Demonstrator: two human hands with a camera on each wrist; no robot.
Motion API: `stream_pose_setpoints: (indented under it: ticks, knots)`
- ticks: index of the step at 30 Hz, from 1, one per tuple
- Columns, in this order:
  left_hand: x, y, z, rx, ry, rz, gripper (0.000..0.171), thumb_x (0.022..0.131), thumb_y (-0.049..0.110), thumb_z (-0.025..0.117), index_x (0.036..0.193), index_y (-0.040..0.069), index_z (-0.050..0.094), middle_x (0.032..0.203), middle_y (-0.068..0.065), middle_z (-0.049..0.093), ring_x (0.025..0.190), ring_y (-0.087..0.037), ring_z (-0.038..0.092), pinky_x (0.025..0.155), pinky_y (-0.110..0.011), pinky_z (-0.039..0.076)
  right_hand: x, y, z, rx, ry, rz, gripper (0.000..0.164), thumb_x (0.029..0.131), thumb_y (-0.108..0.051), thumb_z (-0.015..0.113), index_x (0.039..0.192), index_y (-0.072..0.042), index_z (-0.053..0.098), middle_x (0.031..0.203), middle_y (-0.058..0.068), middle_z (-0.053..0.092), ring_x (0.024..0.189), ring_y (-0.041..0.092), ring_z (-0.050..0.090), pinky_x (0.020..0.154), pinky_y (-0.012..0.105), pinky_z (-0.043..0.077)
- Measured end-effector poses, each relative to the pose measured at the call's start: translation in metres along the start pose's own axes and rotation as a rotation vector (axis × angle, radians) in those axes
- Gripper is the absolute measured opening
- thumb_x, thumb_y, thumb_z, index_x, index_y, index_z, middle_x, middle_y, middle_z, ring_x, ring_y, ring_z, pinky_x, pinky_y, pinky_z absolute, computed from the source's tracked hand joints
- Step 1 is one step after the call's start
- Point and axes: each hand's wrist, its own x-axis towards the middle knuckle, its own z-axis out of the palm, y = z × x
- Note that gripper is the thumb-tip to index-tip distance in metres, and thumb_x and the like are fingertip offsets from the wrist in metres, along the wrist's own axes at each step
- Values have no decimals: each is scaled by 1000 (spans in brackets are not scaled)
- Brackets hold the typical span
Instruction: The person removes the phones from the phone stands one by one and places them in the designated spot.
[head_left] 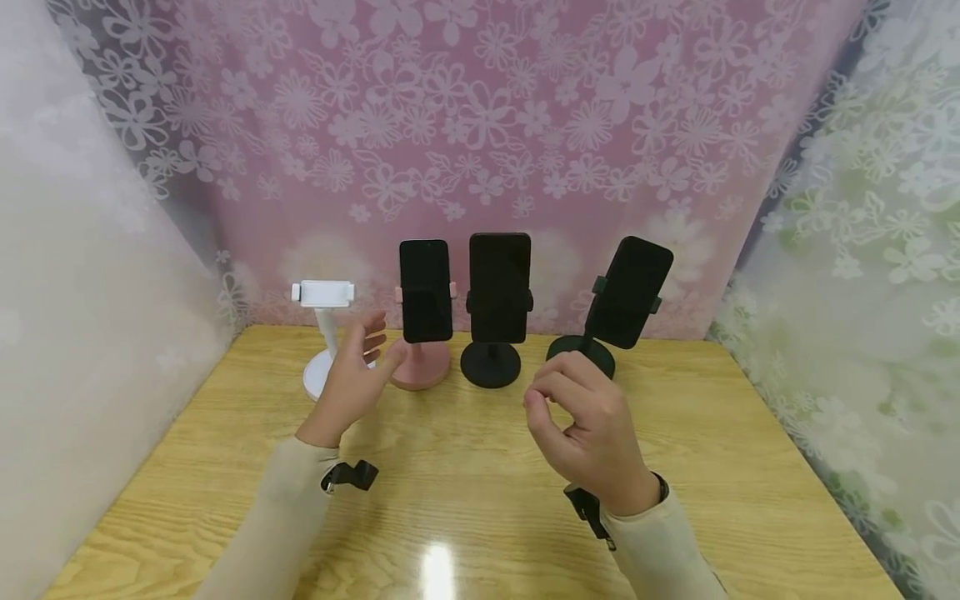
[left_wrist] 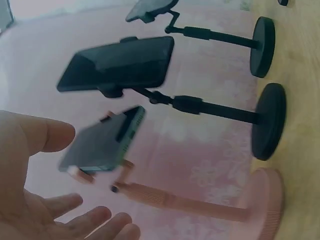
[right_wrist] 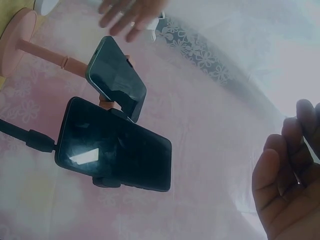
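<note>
My left hand [head_left: 351,383] is raised with its fingers spread apart, between the white phone stand [head_left: 325,294] and the pink phone stand [head_left: 422,368]. Nothing is in its grasp. The white stand's clamp carries no phone. On the pink stand a dark-screened phone [head_left: 426,292] sits upright; its green edge shows in the left wrist view. My right hand [head_left: 588,425], fingers loosely bent and holding nothing, hovers in front of the dark green phone stand [head_left: 600,358], overlapping its base in the head view. That stand carries a tilted phone [head_left: 630,292].
Between them, a black phone stand [head_left: 491,367] holds a larger black phone [head_left: 499,287] upright. All the stands line the back of the wooden table [head_left: 450,467], before a pink flowered curtain [head_left: 480,125]. Pale panels flank both sides.
</note>
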Motion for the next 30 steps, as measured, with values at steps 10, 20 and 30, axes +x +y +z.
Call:
stream_pose_setpoints:
  ticks: [10, 20, 30]
  knots:
    - [5, -15, -2, -129, -175, -136, 75, 106, 42, 60, 165, 17, 22, 158, -14, 45, 148, -32, 41, 118, -55, 35, 1, 2, 2, -12, -22, 12, 23, 96, -13, 56, 77, -10, 69, 82, -1, 61, 73, 14, 54, 66, 24, 46]
    - [5, -10, 1, -278, -259, -95, 74, 106, 29, 62, 165, 10, 19, 155, -16, 46, 149, -39, 38, 118, -55, 35, -1, 2, 4, -23, -24, 19, 20, 92, -9, 57, 75, -12, 67, 81, -2, 60, 71, 16, 54, 65, 24, 46]
    - [6, -11, 3, -287, -133, -108, 46, 108, 25, 58, 147, 4, 46, 135, -19, 62, 124, -30, 62, 100, -41, 52, -1, 5, 5, -46, -38, 5, 24, 96, -13, 56, 76, -11, 68, 80, -2, 60, 71, 13, 52, 64, 23, 45]
